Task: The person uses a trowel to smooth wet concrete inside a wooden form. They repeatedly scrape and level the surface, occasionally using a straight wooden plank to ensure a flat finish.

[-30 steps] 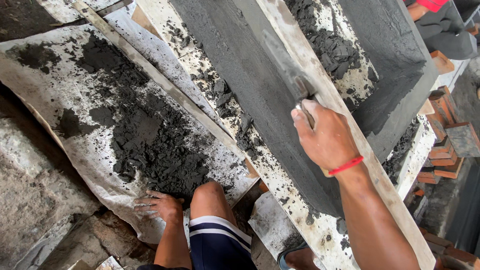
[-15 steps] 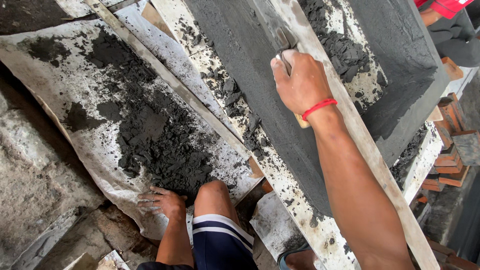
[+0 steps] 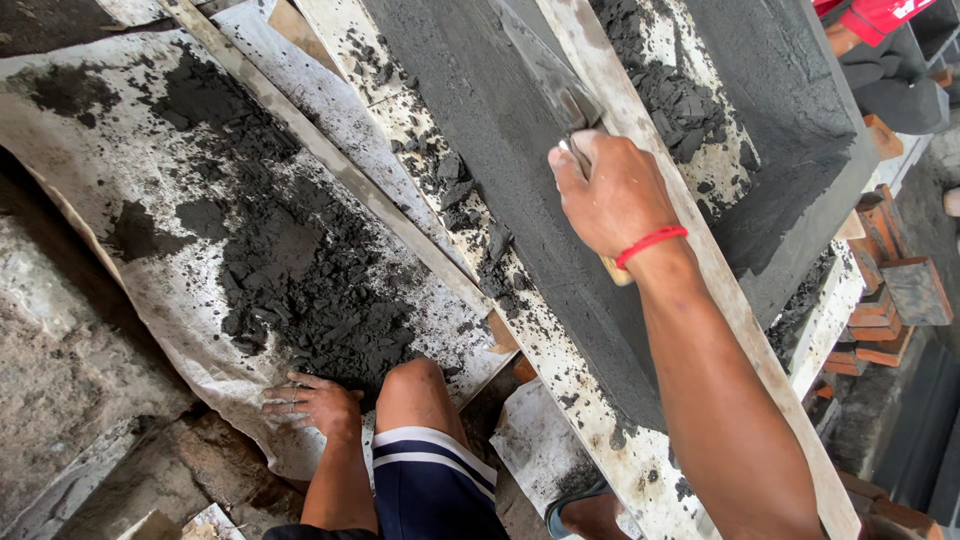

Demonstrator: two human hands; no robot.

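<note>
the right hand (image 3: 615, 195), arm stretching forward, is closing around one flat grey metal trowel (image 3: 545, 70) that is lying on the dark grey wet cement slab (image 3: 480, 130). the left hand (image 3: 310, 403) is resting open, fingers spreading, on the white plastic sheet (image 3: 90, 110) near one pile of dark mortar (image 3: 300, 270).

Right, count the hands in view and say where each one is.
2. The left hand rests flat on the mortar-strewn white sheet beside the knee; the right hand grips a metal trowel against the dark grey wet slab.

Trowel (image 3: 545, 75) handle hidden inside the right hand (image 3: 615, 195)
</note>
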